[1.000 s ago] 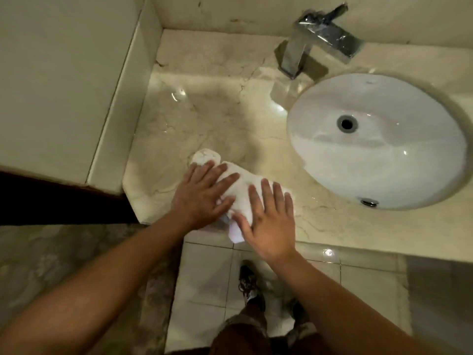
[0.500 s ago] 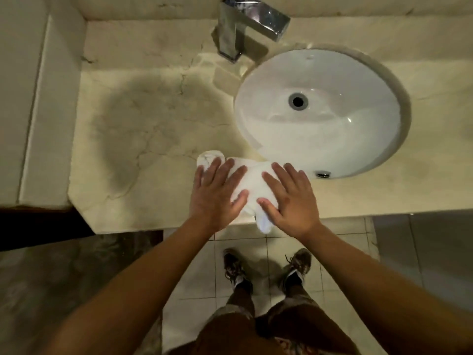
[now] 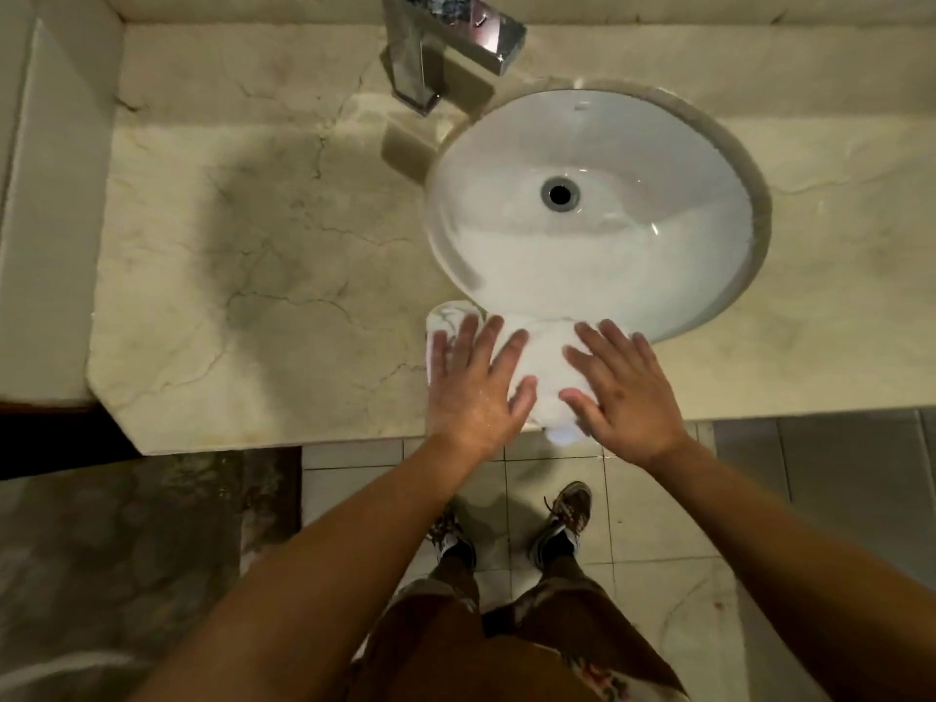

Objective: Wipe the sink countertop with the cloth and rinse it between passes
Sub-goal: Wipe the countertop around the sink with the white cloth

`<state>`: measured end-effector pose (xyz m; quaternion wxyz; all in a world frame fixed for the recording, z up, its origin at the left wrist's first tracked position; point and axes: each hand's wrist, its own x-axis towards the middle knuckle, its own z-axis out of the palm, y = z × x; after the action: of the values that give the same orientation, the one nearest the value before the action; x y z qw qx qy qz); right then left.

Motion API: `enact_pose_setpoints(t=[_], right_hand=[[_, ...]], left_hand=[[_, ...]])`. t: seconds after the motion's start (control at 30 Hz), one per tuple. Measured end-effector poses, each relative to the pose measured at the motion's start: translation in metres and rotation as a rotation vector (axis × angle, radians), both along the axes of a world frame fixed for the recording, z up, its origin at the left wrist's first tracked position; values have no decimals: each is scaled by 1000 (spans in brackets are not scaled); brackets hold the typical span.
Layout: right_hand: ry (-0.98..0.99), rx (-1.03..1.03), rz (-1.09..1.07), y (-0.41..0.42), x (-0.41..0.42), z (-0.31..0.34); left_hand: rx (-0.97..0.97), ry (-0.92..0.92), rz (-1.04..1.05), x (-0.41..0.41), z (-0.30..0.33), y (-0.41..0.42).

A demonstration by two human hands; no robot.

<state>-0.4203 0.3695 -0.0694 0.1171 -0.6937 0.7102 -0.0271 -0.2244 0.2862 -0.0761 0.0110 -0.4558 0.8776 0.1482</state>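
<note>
A white cloth [image 3: 544, 367] lies bunched on the beige marble countertop [image 3: 263, 276], on the narrow strip between the basin and the front edge. My left hand [image 3: 473, 387] presses flat on its left part with fingers spread. My right hand [image 3: 620, 390] presses flat on its right part, fingertips close to the basin rim. One corner of the cloth hangs over the front edge. The white oval sink basin [image 3: 592, 255] sits just behind the cloth.
A square chrome faucet [image 3: 445, 43] stands behind the basin at the left. A raised marble side ledge [image 3: 45, 220] borders the counter on the left. Tiled floor [image 3: 653, 504] and my shoes lie below the front edge.
Both hands have slid the cloth to the right along the front of the counter, from the open left part to directly in front of the basin.
</note>
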Motion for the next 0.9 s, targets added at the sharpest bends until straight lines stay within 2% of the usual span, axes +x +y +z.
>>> enact_pose_setpoints(t=[0.1,0.2,0.3,0.4,0.63,0.77,0.9], right_hand=[[32,25,-139,-10,35,5],[69,37,-76,-25,85,3],[-1,-49,-29,-29,100,0],[-22,-32,-8,-14,69,-1],[93,37,-101,41,-67,-2],[103,18,-225,31,-37,1],[18,-2,-73,16,-3,-2]], left_hand=[[-18,36,-34,15,1,-8],[-34,-40,16,60,4,-22],[-5,-44,34,87,2,-11],[34,-23,61,59,2,8],[49,16,-3,-85,8,51],[66,48,-17,-68,-3,38],[59,-42,57,-23,-11,32]])
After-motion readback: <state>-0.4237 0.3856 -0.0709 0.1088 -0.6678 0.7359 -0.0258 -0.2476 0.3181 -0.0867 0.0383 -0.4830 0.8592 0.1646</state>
